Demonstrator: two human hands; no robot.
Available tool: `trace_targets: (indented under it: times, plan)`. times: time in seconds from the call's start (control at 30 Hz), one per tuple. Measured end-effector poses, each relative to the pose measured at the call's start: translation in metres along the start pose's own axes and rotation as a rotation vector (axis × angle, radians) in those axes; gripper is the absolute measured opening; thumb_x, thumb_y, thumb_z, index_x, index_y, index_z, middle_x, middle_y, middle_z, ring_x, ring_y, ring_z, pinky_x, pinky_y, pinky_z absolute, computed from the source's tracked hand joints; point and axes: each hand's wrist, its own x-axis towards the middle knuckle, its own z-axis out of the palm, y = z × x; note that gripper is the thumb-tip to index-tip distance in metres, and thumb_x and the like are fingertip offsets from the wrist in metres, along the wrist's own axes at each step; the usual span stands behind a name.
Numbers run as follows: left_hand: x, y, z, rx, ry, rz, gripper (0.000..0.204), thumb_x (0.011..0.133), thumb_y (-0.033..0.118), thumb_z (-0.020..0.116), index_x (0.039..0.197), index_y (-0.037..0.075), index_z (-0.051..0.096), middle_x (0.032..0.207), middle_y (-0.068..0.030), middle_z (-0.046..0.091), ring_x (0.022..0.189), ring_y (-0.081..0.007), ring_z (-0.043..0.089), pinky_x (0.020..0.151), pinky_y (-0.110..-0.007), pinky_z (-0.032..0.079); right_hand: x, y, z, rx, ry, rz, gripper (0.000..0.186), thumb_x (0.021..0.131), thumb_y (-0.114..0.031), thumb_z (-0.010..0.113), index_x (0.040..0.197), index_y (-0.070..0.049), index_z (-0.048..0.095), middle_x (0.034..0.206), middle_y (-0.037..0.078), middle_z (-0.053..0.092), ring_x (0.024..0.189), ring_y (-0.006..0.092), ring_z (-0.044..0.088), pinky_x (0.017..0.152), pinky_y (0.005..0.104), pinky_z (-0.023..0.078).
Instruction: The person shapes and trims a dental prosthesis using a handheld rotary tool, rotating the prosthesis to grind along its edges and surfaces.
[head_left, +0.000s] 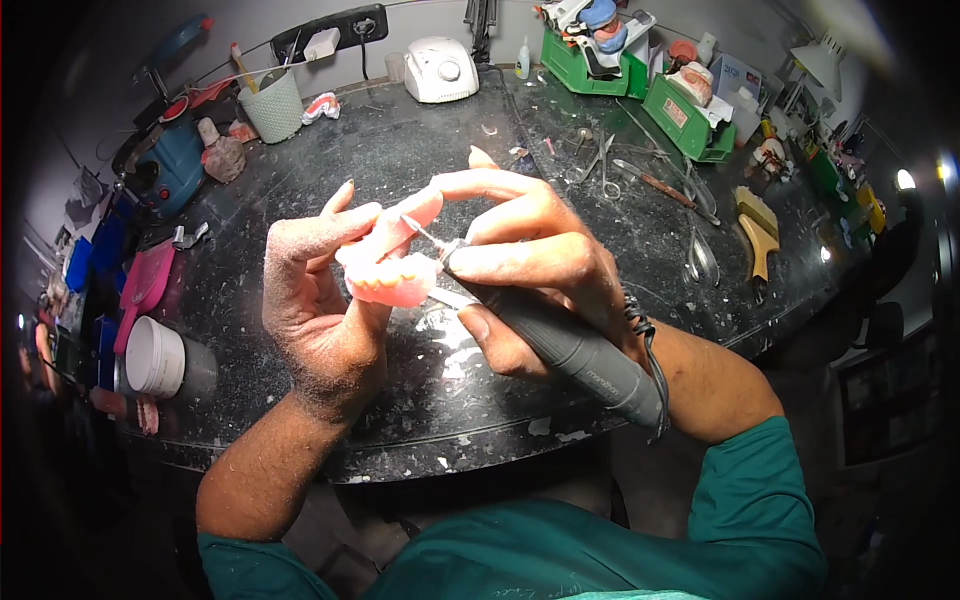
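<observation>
1. Denture [392,262], pink acrylic with a row of pale teeth, is held above the middle of the dark stone worktop [300,180], near its front edge.
2. Left hand [320,300]: fingers curled and clenched about the denture's left side, thumb beneath; skin coated with pale grinding dust.
3. Right hand [530,265]: fingers wrapped pen-fashion round a grey rotary handpiece [560,345], whose thin bur [425,233] touches the pink base just above the teeth.
4. Progress, as judged: dust on the hand and white flecks on the worktop below suggest trimming is well under way; the base looks matt, so smoothing and polishing likely remain.
5. Surroundings: white motor control unit [440,68] at the back edge; green trays [690,120] toward the back right corner; scissors [608,170] right of centre; white-lidded jar [160,357] at the left edge.
</observation>
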Motion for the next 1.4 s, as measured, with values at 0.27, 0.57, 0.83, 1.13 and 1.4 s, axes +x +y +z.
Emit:
trace_targets:
  times: [0.27, 0.57, 0.83, 1.13, 1.4]
  plan:
    - [0.0, 0.002, -0.001, -0.029, -0.005, -0.035, 0.045, 0.089, 0.034, 0.079, 0.115, 0.004, 0.058, 0.106, -0.0056, 0.06, 0.101, -0.017, 0.067, 0.116, -0.053, 0.035, -0.001, 0.001, 0.0, -0.032, -0.001, -0.011, 0.052, 0.077, 0.001, 0.076, 0.122, -0.009, 0.053, 0.108, 0.014, 0.058, 0.117, 0.0442, 0.062, 0.107, 0.0667, 0.039]
    - [0.0, 0.0, -0.001, -0.041, -0.005, -0.056, 0.042, 0.091, 0.032, 0.078, 0.114, 0.003, 0.058, 0.105, -0.0049, 0.062, 0.101, -0.0174, 0.069, 0.115, -0.051, 0.036, -0.003, 0.004, 0.002, -0.023, 0.05, 0.014, 0.052, 0.074, 0.003, 0.074, 0.121, -0.008, 0.053, 0.109, 0.014, 0.057, 0.117, 0.0434, 0.063, 0.106, 0.065, 0.043]
    - [-0.001, -0.003, 0.0, -0.067, -0.004, -0.076, 0.035, 0.092, 0.023, 0.078, 0.112, 0.004, 0.056, 0.102, -0.0056, 0.066, 0.101, -0.0178, 0.069, 0.116, -0.05, 0.036, 0.0, 0.003, 0.0, -0.044, -0.011, -0.009, 0.052, 0.074, 0.003, 0.074, 0.12, -0.008, 0.053, 0.108, 0.013, 0.056, 0.117, 0.0422, 0.063, 0.106, 0.0639, 0.043]
    - [0.003, 0.014, 0.009, -0.263, 0.044, -0.227, 0.024, 0.093, 0.004, 0.073, 0.105, 0.002, 0.053, 0.105, -0.012, 0.067, 0.102, -0.0205, 0.069, 0.095, -0.035, 0.053, -0.003, 0.003, 0.004, -0.054, 0.026, 0.024, 0.053, 0.07, 0.006, 0.075, 0.118, -0.007, 0.056, 0.107, 0.013, 0.059, 0.117, 0.0403, 0.064, 0.107, 0.063, 0.043]
    - [0.001, 0.009, 0.006, -0.253, 0.043, -0.216, 0.023, 0.092, 0.002, 0.073, 0.106, 0.002, 0.054, 0.108, -0.0126, 0.066, 0.101, -0.0198, 0.069, 0.095, -0.035, 0.053, -0.004, 0.006, 0.005, -0.039, 0.086, 0.027, 0.053, 0.069, 0.006, 0.075, 0.118, -0.006, 0.059, 0.108, 0.013, 0.061, 0.118, 0.0385, 0.063, 0.108, 0.0609, 0.043]
